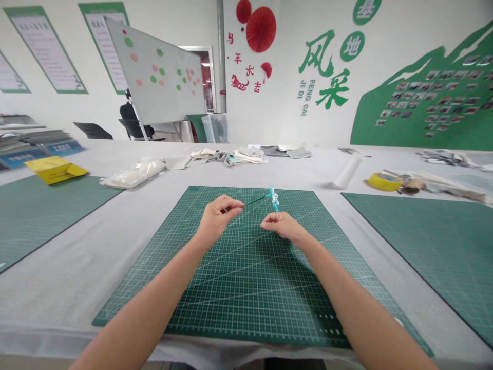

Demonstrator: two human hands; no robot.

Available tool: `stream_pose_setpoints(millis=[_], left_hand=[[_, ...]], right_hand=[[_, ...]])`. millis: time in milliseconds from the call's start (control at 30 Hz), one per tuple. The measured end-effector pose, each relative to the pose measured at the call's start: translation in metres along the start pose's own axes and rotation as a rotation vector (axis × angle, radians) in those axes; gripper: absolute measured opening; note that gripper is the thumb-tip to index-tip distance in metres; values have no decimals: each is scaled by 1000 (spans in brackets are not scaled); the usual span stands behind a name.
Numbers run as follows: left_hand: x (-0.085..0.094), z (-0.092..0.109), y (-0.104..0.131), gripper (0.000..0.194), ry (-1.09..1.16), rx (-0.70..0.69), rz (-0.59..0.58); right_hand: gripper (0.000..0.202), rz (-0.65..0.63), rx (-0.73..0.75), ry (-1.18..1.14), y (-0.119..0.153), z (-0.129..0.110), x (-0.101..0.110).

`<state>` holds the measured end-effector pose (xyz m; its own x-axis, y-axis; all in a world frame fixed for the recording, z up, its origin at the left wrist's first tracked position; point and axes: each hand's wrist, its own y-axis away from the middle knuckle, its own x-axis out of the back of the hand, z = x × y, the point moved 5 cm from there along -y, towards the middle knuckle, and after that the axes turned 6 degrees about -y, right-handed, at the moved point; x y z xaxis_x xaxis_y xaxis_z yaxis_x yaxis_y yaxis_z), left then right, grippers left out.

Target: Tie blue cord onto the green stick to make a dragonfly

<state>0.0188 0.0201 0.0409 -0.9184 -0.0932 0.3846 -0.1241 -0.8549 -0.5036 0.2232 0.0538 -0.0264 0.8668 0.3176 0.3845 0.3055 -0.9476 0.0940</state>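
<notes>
Between its thumb and fingers, my left hand (220, 218) pinches the thin dark green stem of a small artificial flower (273, 198). The stem points right and slightly up to the flower head, which is light blue and white and faces sideways. Just below the flower head is my right hand (284, 225), its thumb and fingers pressed together; whatever may be between them is too small to make out. Both hands hover over the green cutting mat (231, 288) with its white grid lines.
More cutting mats lie at the left (50, 210) and right (427, 241) on the white-covered table. Beyond are a yellow box (56, 169), a plastic-wrapped packet (134, 173), fabric scraps (250, 154), a white roll (347, 172) and yellow tape (384, 181).
</notes>
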Motion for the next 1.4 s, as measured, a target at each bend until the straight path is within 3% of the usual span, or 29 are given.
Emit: stream_pose_setpoints(millis=[100,167,333,600,667,767,833,967,1067,1133,1200,1400], left_hand=[[0,-4,0,11,-4,19,15],[0,-6,0,11,-11,27,16],[-2,-5,0,10,-45,35,2],[-3,-1,1,10,-75,33,-20],[-3,-2,1,11,-77,38,-13],[-2,-4,1,11,-73,46,-5],[-3,-4,1,11,-68,48,-5],[-4,-3,1,11,-61,52,-14],[-4,-3,2,12,-49,63,-14],[-3,-4,1,12,-34,72,-1],[-2,-7,1,12,-9,85,17],[2,-12,-1,14,62,118,57]], right_hand=[[15,156,62,438,-2,2,20],[10,184,72,544,-1,2,27],[38,-51,128,470,0,0,17],[51,-304,144,209,11,-10,8],[40,-189,172,137,8,-14,18],[23,277,218,92,3,-15,43],[25,472,284,95,5,-18,46],[34,385,378,0,7,-31,17],[29,369,245,-240,9,-30,2],[20,374,119,-492,8,-22,3],[19,410,32,-647,6,-12,15],[21,593,13,-510,6,15,78]])
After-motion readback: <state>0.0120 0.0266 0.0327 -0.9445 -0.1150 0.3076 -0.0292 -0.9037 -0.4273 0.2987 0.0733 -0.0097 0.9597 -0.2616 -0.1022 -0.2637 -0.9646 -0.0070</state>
